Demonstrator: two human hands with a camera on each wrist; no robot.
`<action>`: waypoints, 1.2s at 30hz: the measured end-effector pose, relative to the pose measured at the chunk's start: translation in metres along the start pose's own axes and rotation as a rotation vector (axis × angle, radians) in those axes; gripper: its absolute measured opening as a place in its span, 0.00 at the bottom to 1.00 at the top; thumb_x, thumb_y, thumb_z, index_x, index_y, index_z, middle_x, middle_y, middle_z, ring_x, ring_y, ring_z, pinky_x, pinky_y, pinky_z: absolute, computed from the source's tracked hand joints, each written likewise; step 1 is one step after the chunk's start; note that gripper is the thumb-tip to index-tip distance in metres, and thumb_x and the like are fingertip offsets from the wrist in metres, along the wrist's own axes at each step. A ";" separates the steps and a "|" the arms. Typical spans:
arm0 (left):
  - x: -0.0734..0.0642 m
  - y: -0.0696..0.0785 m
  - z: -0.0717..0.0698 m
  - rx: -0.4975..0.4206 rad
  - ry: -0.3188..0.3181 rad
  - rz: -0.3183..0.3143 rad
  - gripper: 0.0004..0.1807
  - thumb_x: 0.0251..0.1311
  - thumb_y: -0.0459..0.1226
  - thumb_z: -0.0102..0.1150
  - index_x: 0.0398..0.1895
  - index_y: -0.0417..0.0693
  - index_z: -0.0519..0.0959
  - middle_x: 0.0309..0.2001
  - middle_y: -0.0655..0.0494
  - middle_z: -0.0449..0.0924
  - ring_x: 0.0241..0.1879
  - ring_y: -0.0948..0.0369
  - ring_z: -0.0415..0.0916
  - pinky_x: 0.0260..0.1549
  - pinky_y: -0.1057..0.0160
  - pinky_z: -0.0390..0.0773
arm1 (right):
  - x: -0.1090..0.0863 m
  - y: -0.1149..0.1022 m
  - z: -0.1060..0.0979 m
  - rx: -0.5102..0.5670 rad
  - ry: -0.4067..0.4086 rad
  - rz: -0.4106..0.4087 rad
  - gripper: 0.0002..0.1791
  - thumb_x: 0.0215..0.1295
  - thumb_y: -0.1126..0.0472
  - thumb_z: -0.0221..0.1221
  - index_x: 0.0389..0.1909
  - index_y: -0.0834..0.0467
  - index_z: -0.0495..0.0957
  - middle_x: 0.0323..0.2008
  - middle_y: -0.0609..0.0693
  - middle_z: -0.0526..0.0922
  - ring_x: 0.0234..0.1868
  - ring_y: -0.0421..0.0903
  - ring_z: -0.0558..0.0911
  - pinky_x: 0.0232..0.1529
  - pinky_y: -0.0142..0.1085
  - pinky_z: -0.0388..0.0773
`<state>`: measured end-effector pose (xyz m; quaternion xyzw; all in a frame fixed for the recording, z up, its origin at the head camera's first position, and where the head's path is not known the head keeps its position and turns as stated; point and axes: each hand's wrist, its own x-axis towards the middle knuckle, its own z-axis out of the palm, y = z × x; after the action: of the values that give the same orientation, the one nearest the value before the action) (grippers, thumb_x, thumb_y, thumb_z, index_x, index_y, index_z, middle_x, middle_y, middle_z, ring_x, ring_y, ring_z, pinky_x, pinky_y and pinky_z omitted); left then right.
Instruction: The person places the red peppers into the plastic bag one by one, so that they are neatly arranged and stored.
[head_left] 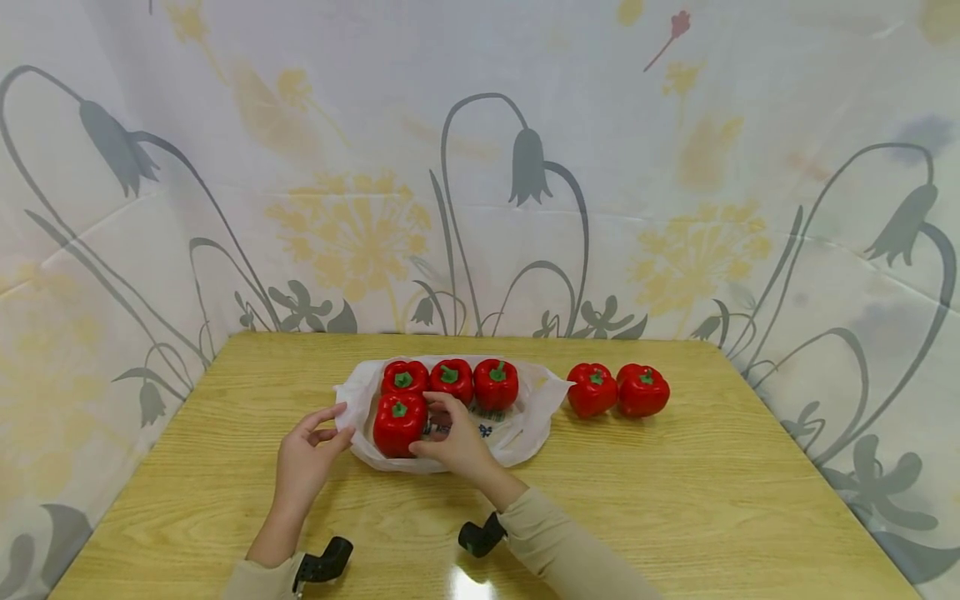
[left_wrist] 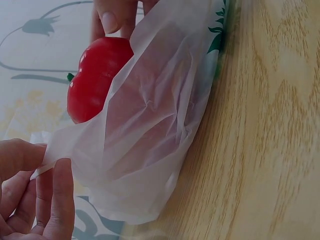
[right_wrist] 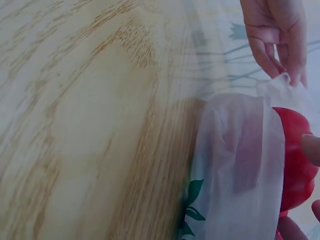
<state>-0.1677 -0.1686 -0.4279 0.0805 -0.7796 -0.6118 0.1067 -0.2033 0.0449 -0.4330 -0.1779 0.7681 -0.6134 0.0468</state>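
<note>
So we're pinching the left edge of the white plastic bag [head_left: 534, 425] with our left hand [head_left: 303, 462], and our right hand [head_left: 459, 446] is grasping the front pepper [head_left: 397, 427] from its right side. That pepper's sitting inside the bag, in front of a row of three peppers [head_left: 452, 383], while two peppers [head_left: 641, 392] are sitting just right on the table [head_left: 675, 500].

I observe a wood-grain tabletop [head_left: 690, 483]. Behind it and along both its sides, I register a pale, creased backdrop [head_left: 615, 100] printed with grey bellflowers [head_left: 529, 162] and yellow blooms [head_left: 367, 237]. A bright reflection [head_left: 471, 583] marks the tabletop's near part.
</note>
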 end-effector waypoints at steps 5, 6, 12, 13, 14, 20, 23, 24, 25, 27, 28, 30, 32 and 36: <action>0.000 -0.002 0.000 0.007 0.003 -0.001 0.20 0.56 0.32 0.63 0.53 0.41 0.77 0.53 0.50 0.72 0.33 0.71 0.74 0.25 0.70 0.75 | -0.004 -0.001 -0.007 0.031 0.007 -0.018 0.35 0.50 0.70 0.67 0.61 0.62 0.65 0.53 0.62 0.68 0.52 0.63 0.71 0.51 0.52 0.72; 0.000 -0.002 0.000 0.011 0.003 -0.002 0.20 0.56 0.32 0.63 0.54 0.41 0.77 0.53 0.50 0.72 0.33 0.72 0.74 0.25 0.70 0.75 | -0.004 -0.001 -0.008 0.036 0.008 -0.019 0.35 0.51 0.70 0.67 0.61 0.63 0.65 0.53 0.63 0.68 0.52 0.64 0.71 0.51 0.52 0.72; 0.000 -0.002 -0.001 0.015 0.000 -0.006 0.20 0.56 0.32 0.63 0.54 0.41 0.76 0.54 0.50 0.72 0.33 0.72 0.74 0.27 0.68 0.77 | -0.008 -0.002 -0.014 0.055 0.034 -0.024 0.33 0.51 0.71 0.66 0.60 0.64 0.65 0.53 0.66 0.67 0.52 0.65 0.71 0.52 0.54 0.71; 0.000 -0.002 -0.001 0.013 -0.001 -0.007 0.20 0.56 0.32 0.63 0.54 0.41 0.76 0.55 0.50 0.72 0.32 0.72 0.75 0.26 0.68 0.77 | -0.009 -0.002 -0.015 0.052 0.040 -0.025 0.33 0.51 0.71 0.66 0.60 0.64 0.66 0.53 0.66 0.67 0.52 0.64 0.71 0.52 0.54 0.70; 0.000 -0.002 -0.001 0.013 -0.002 -0.007 0.20 0.56 0.32 0.63 0.54 0.41 0.76 0.55 0.50 0.72 0.32 0.72 0.75 0.26 0.69 0.76 | -0.009 -0.003 -0.016 0.055 0.046 -0.025 0.33 0.52 0.71 0.66 0.59 0.64 0.66 0.53 0.66 0.68 0.53 0.64 0.70 0.52 0.55 0.70; 0.000 -0.002 -0.001 0.019 -0.005 -0.015 0.20 0.57 0.32 0.62 0.54 0.41 0.76 0.55 0.50 0.71 0.33 0.72 0.74 0.24 0.71 0.74 | -0.014 -0.011 -0.022 0.080 0.075 -0.018 0.32 0.51 0.72 0.66 0.59 0.65 0.66 0.52 0.65 0.69 0.53 0.63 0.69 0.52 0.55 0.70; 0.000 -0.002 -0.001 0.024 -0.002 -0.015 0.20 0.57 0.32 0.62 0.54 0.42 0.76 0.54 0.50 0.72 0.33 0.73 0.74 0.23 0.72 0.73 | -0.017 -0.017 -0.027 0.082 0.078 -0.022 0.32 0.51 0.73 0.65 0.59 0.66 0.65 0.52 0.66 0.68 0.52 0.63 0.70 0.52 0.55 0.70; 0.000 -0.002 -0.001 0.024 0.000 -0.013 0.20 0.57 0.32 0.62 0.54 0.42 0.76 0.54 0.50 0.72 0.33 0.73 0.74 0.22 0.72 0.72 | -0.018 -0.018 -0.029 0.084 0.080 -0.024 0.32 0.51 0.74 0.65 0.59 0.67 0.65 0.52 0.67 0.68 0.52 0.63 0.70 0.52 0.55 0.70; 0.000 -0.002 -0.001 0.022 0.000 -0.012 0.20 0.57 0.32 0.62 0.54 0.42 0.76 0.54 0.49 0.72 0.32 0.73 0.74 0.22 0.72 0.72 | -0.019 -0.019 -0.030 0.078 0.083 -0.030 0.32 0.52 0.74 0.64 0.58 0.67 0.65 0.52 0.67 0.68 0.51 0.63 0.70 0.52 0.54 0.70; 0.000 -0.002 -0.001 0.023 0.001 -0.009 0.20 0.56 0.32 0.63 0.54 0.42 0.76 0.53 0.49 0.72 0.32 0.73 0.74 0.20 0.72 0.70 | -0.021 -0.018 -0.032 0.073 0.096 -0.037 0.31 0.52 0.74 0.64 0.58 0.67 0.65 0.51 0.67 0.69 0.52 0.63 0.70 0.52 0.52 0.71; 0.000 -0.003 -0.001 0.022 0.001 -0.008 0.20 0.56 0.32 0.63 0.54 0.42 0.77 0.53 0.49 0.72 0.32 0.73 0.74 0.20 0.72 0.70 | -0.022 -0.017 -0.033 0.071 0.105 -0.042 0.31 0.52 0.74 0.63 0.58 0.67 0.65 0.51 0.67 0.69 0.52 0.63 0.70 0.51 0.52 0.72; 0.000 -0.003 -0.001 0.019 -0.002 -0.007 0.20 0.56 0.33 0.63 0.54 0.42 0.76 0.53 0.49 0.72 0.32 0.73 0.74 0.20 0.72 0.70 | -0.023 -0.015 -0.035 0.073 0.121 -0.054 0.30 0.52 0.74 0.63 0.58 0.67 0.65 0.51 0.67 0.69 0.52 0.64 0.70 0.51 0.51 0.72; 0.000 -0.003 -0.001 0.021 -0.005 -0.008 0.20 0.57 0.33 0.63 0.54 0.42 0.76 0.53 0.49 0.72 0.32 0.73 0.74 0.19 0.72 0.69 | -0.025 -0.013 -0.036 0.075 0.140 -0.063 0.29 0.52 0.74 0.63 0.57 0.67 0.66 0.51 0.67 0.69 0.52 0.64 0.70 0.51 0.52 0.71; 0.000 -0.003 -0.001 0.016 -0.007 -0.010 0.20 0.56 0.32 0.63 0.54 0.42 0.76 0.53 0.49 0.72 0.32 0.73 0.74 0.19 0.72 0.68 | -0.030 -0.020 -0.041 0.080 0.165 -0.072 0.28 0.51 0.74 0.64 0.54 0.69 0.66 0.49 0.66 0.70 0.50 0.65 0.70 0.50 0.55 0.71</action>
<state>-0.1678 -0.1701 -0.4309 0.0830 -0.7846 -0.6062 0.1004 -0.1828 0.0887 -0.4083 -0.1522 0.7375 -0.6573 -0.0315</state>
